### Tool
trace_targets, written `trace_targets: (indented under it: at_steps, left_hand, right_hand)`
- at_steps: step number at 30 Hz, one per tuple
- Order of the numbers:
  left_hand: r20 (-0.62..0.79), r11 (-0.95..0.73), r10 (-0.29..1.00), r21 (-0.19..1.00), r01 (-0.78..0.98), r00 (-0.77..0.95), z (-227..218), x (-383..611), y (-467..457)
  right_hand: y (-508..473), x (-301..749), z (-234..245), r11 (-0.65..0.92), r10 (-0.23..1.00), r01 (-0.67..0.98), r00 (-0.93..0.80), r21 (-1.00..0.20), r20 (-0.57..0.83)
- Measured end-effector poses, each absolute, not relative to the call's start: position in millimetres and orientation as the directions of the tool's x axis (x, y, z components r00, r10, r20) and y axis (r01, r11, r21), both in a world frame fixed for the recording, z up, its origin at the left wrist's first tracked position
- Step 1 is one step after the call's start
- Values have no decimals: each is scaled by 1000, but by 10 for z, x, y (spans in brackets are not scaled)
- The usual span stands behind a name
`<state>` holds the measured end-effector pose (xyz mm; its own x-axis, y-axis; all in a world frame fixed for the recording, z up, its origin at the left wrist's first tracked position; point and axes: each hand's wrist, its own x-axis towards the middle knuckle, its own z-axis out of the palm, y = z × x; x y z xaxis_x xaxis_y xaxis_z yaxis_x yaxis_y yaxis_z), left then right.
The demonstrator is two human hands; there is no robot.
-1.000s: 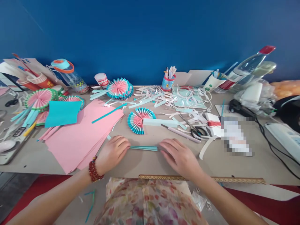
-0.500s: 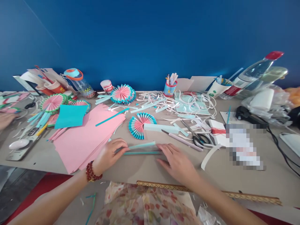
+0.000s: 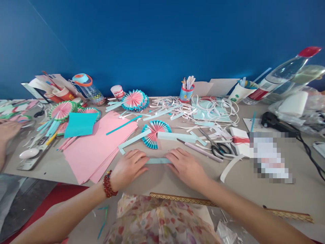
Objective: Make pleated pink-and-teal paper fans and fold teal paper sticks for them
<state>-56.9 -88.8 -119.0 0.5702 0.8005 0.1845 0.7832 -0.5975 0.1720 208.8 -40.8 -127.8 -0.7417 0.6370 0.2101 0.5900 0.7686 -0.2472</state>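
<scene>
My left hand [image 3: 130, 166] and my right hand [image 3: 186, 167] are at the two ends of a narrow pale-blue paper strip [image 3: 158, 161] on the table. Fingers and thumbs close on its ends, which they hide. Just beyond stands a pleated paper fan [image 3: 156, 130] in pink, white and blue, spread in a partial circle. One pale-blue strip [image 3: 174, 136] reaches right from the fan, and a second strip [image 3: 134, 140] slants from it towards my left hand. A mauve-handled craft knife [image 3: 203, 151] lies beyond my right hand.
Pink paper sheets [image 3: 101, 149] and a teal square [image 3: 80, 124] lie left. Scissors [image 3: 220, 148], paper scraps [image 3: 167, 108] and a corded black tool [image 3: 278, 123] are around the right side. A bottle [image 3: 279, 78] leans at back right. Another person's hand [image 3: 8, 130] is at far left.
The strip raised between my hands has come down flat, and my hands have moved slightly closer together. A pale strip now lies left of the fan. The view has shifted a little.
</scene>
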Motion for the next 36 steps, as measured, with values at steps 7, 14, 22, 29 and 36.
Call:
trace_targets:
  at_steps: [7, 14, 22, 29, 36]
  left_hand:
    - [201, -576, 812, 121, 808, 548, -1336, -468, -898]
    - [267, -592, 782, 37, 805, 563, -1367, -456, -961]
    - [294, -677, 709, 29, 736, 641, -1383, -443, -969]
    - [260, -624, 770, 112, 774, 583, -1391, -464, -1041]
    - [197, -557, 830, 259, 789, 521, -1363, -439, -1054]
  right_hand:
    - [-484, 2113, -1400, 776, 630, 596, -738, -205, 241]
    - [-545, 2146, -1388, 788, 615, 574, -738, -223, 276]
    - [-655, 2212, -1466, 789, 615, 574, -733, -221, 291]
    - [-673, 2120, -1459, 796, 606, 565, -744, -219, 283]
    - [-673, 2102, -1394, 747, 661, 579, -699, -326, 274]
